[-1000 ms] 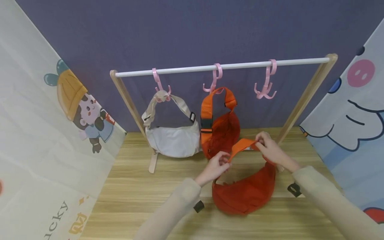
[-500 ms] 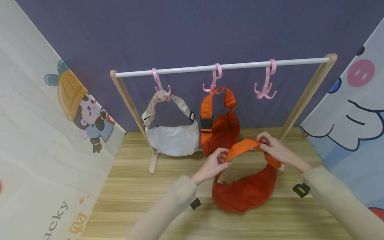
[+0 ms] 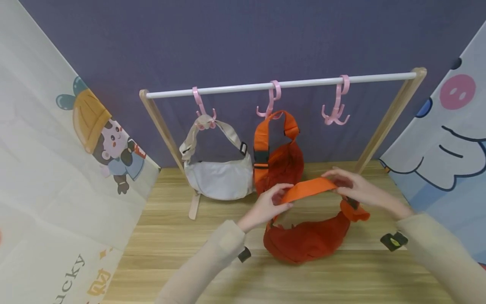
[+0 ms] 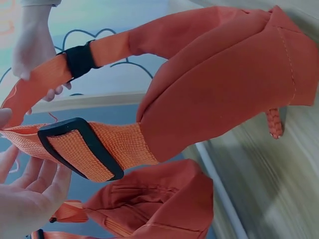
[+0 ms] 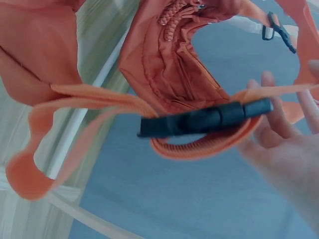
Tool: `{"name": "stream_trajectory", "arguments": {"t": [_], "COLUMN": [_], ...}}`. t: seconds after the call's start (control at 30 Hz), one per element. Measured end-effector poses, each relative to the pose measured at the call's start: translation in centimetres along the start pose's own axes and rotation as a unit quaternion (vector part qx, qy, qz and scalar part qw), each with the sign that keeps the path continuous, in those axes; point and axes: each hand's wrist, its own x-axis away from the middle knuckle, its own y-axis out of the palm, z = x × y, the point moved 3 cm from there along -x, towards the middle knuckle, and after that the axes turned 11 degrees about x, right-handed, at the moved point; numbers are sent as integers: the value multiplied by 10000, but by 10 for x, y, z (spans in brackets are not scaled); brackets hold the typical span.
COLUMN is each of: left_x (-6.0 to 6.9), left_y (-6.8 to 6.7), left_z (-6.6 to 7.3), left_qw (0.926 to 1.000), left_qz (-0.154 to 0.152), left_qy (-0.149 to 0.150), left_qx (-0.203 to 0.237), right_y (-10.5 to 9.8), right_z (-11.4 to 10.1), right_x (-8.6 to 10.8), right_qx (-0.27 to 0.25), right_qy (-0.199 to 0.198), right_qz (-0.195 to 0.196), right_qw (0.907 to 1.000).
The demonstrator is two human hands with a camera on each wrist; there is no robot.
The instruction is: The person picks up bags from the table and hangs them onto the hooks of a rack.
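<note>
A red-orange crossbody bag (image 3: 307,241) hangs by its orange strap (image 3: 309,188) between both hands, low in front of the rack. My left hand (image 3: 265,207) pinches the strap's left part between thumb and fingers, near a black slide buckle (image 4: 82,149) seen in the left wrist view. Farther right, my right hand (image 3: 357,190) grips the strap's other end. A black clip buckle (image 5: 204,119) lies beside that hand's fingers in the right wrist view, and a loose strap end (image 5: 30,174) dangles there. Behind, another orange bag (image 3: 284,162) hangs on the middle pink hook (image 3: 271,99).
A white bag (image 3: 220,179) hangs from the left pink hook (image 3: 200,99). The right pink hook (image 3: 336,105) carries nothing. All hooks sit on the white rail (image 3: 307,83) of a wooden-legged rack (image 3: 391,118). Printed cloth panels (image 3: 41,139) flank the wood-grain surface (image 3: 171,245).
My hands have spread slightly apart, left hand to the left and right hand to the right. The strap between them is flatter, and the held bag has risen a little.
</note>
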Motion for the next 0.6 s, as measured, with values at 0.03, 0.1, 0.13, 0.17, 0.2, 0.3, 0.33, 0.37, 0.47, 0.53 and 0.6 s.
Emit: {"name": "stream_trajectory", "arguments": {"t": [0.03,0.1,0.13,0.17,0.2,0.3,0.33,0.37,0.47,0.53,0.6], "left_x": [2,4,5,6,6,4,3,2,-2,-3,-3], "left_y": [-1,-3,-3,-4,-4,-5,-5,-5,-5,-5,-5], "left_z": [6,17,21,25,27,20,17,14,7,9,14], "left_qw": [10000,10000,9999,9999,9998,9995,9993,9991,9985,9981,9979], "left_qz": [11,23,33,48,62,110,123,131,111,84,73], "left_qy": [27,73,100,162,205,292,330,378,449,492,527], "left_qx": [-16,-21,-1,-17,-5,-56,-90,-155,-290,-349,-380], "right_y": [-1,-3,-4,-5,-6,-8,-9,-9,-11,-12,-13], "right_z": [0,0,0,-1,-2,-5,-6,-7,-13,-17,-20], "right_x": [1,3,4,5,5,7,8,8,8,8,8], "right_qx": [-20,-69,-87,-74,-48,0,11,-17,-64,-35,62], "right_qy": [13,77,157,219,292,504,511,515,456,421,501], "right_qz": [-13,-36,-53,-57,-52,-20,-3,5,46,84,163], "right_qw": [10000,9999,9998,9997,9995,9987,9987,9987,9989,9991,9986]}}
